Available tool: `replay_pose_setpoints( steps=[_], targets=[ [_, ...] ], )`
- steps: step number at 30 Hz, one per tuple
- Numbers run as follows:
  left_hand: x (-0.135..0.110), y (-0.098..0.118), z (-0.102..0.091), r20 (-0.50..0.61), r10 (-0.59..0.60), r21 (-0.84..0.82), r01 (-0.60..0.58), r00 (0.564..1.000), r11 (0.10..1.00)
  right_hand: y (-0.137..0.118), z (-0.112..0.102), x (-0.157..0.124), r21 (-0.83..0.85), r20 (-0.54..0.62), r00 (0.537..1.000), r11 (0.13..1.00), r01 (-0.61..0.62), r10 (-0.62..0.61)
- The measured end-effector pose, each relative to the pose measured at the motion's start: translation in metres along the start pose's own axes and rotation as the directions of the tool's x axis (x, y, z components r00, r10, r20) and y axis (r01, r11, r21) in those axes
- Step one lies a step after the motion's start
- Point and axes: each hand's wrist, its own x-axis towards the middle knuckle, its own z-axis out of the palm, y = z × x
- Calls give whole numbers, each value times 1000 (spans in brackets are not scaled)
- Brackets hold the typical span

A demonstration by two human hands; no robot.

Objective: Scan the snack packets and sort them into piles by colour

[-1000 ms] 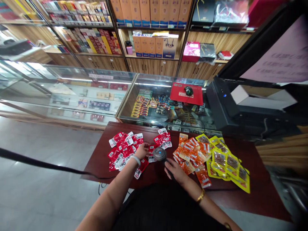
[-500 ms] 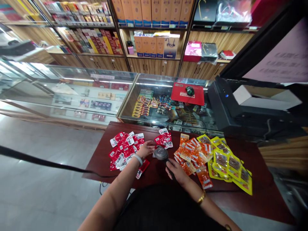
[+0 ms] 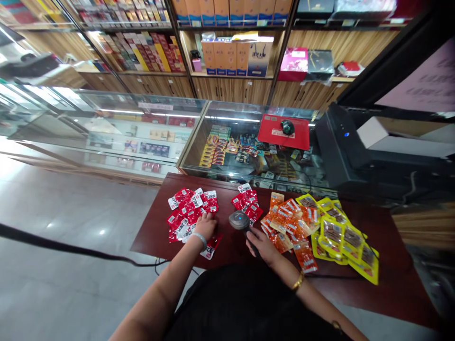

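My right hand point(image 3: 262, 244) is closed round the handle of a dark handheld barcode scanner point(image 3: 239, 219), whose head shows a small blue light. My left hand point(image 3: 206, 226) rests with its fingers stretched over the right side of a pile of red-and-white snack packets point(image 3: 190, 207); its fingertips touch the packets. A smaller group of the same red packets point(image 3: 245, 199) lies just beyond the scanner head. Orange snack packets point(image 3: 289, 218) are heaped right of my right hand, with yellow snack packets point(image 3: 334, 230) farther right.
Everything lies on a dark red-brown table point(image 3: 152, 227). Behind it stands a glass display counter point(image 3: 192, 142) carrying a red mat point(image 3: 265, 130) and a mouse point(image 3: 287, 127). A black machine point(image 3: 330, 147) holds an open white box point(image 3: 398, 144) at right. A black cable point(image 3: 88, 251) crosses at left.
My left hand has moved left from beside the scanner to the red pile. The smaller red group now includes a packet close to the scanner head. A blue light now shows on the scanner.
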Motion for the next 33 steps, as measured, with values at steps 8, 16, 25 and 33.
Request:
replay_pose_setpoints(
  steps=[8, 16, 25, 33],
  targets=[
    [22, 5, 0, 96, -99, -666, 138, 990, 733, -3, -1, -4, -4, -4, 1000, 1000, 14, -14],
    [53, 24, 5, 235, -211, -972, 232, 949, -37, -3, -7, -8, 14, -27, 999, 999, 29, -28],
    [62, 20, 4, 159, -88, -969, 173, 983, 179, -8, -2, -12, -36, 9, 1000, 999, -3, 3],
    [64, 32, 6, 146, -21, -982, 147, 989, 116, 0, -6, -9, -6, -15, 1000, 1000, 18, -18]
  ],
)
